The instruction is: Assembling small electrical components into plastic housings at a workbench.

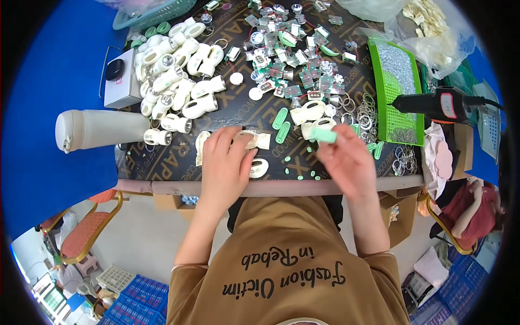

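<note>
My left hand (225, 160) is at the table's near side, its fingers curled on a cream-white flashlight shell half (261, 141). Part of that shell is hidden by the fingers. Another shell piece (200, 147) lies just left of this hand, and a shell half with an oval opening (259, 168) lies by its thumb. Raised at the right, my right hand (349, 162) pinches a light green oblong plastic piece (323, 135); the hand is slightly blurred. Beneath and behind it are cream shells (309, 112). Two green oblong pieces (281, 124) and several tiny green buttons (299, 177) lie between my hands.
Assembled white flashlights (181, 70) are heaped at left, beside a white bottle (103, 130) and a box (122, 81). Small circuit parts (292, 54) are piled at the back. Rightward are metal rings (367, 111), a green tray of screws (383, 97) and a black electric screwdriver (433, 104).
</note>
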Available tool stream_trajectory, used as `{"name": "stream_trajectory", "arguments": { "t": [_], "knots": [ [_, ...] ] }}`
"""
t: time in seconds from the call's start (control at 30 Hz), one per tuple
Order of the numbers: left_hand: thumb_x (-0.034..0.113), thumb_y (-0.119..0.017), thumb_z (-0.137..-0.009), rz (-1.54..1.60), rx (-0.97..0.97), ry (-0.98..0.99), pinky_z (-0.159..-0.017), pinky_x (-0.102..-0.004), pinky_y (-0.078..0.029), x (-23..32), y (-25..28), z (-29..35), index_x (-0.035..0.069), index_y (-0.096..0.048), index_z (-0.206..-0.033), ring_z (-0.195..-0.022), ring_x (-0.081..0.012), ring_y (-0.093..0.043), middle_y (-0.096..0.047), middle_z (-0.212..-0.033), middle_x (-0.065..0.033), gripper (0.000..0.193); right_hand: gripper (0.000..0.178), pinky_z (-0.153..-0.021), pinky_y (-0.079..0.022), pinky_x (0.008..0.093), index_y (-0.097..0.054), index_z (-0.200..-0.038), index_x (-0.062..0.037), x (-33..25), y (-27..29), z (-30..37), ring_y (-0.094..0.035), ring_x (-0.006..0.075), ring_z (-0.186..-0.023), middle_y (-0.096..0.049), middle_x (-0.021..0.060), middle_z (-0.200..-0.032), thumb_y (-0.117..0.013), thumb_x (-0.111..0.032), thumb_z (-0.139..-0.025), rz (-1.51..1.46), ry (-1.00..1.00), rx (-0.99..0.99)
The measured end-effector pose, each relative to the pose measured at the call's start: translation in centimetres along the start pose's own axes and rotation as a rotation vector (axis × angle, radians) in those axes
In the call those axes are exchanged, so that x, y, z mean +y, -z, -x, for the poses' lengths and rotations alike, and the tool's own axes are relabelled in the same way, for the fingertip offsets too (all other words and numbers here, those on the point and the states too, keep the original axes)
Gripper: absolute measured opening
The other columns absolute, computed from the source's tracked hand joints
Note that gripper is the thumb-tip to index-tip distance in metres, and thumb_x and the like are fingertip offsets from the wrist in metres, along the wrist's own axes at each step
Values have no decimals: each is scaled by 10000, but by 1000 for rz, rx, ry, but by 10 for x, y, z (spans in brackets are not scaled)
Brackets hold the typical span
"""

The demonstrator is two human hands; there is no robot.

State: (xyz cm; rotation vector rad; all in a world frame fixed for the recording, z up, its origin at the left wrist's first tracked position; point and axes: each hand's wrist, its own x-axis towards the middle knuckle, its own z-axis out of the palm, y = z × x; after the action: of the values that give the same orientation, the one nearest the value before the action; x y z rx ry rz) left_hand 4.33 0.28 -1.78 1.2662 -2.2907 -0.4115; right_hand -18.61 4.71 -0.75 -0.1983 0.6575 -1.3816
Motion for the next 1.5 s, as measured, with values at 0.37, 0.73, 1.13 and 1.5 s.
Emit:
{"name": "stream_trajectory", "arguments": {
  "t": [0.37, 0.73, 1.13, 1.5],
  "knots": [
    [151, -643, -759, 36, -168, 19, -859, -400, -382, -6, 6, -19, 51, -568, -1067, -959, -313, -509, -562, -1064, -117, 332, 59, -703, -423, 387, -547, -781, -31, -85, 9, -71, -515, 308, -812, -568, 100, -831, -590, -39, -741, 2128, 969, 225],
    [85, -641, -752, 138, -231, -20, -784, -399, -430, 25, -30, -62, 19, -431, -1143, -910, -342, -524, -548, -1024, -166, 449, 65, -622, -430, 386, -547, -807, -20, -75, 11, 9, -542, 328, -720, -540, 126, -787, -573, 2, -752, 1981, 558, 286],
    [-5, -587, -664, 154, -270, 68, -674, -435, -451, 26, -34, -72, 13, -420, -977, -770, -371, -564, -560, -815, -188, 355, 181, -629, -460, 330, -603, -908, -35, -48, 59, 66, -573, 269, -738, -576, 120, -869, -602, 44, -746, 1849, 690, 427],
    [140, -636, -747, 453, -252, -340, -714, -375, -477, 112, -61, -127, -2, -470, -1026, -829, -320, -583, -581, -947, -157, 355, 245, -790, -379, 388, -567, -930, -55, -20, 48, 57, -503, 270, -890, -575, 54, -919, -649, -49, -699, 2044, 678, 238]
  ]
}}
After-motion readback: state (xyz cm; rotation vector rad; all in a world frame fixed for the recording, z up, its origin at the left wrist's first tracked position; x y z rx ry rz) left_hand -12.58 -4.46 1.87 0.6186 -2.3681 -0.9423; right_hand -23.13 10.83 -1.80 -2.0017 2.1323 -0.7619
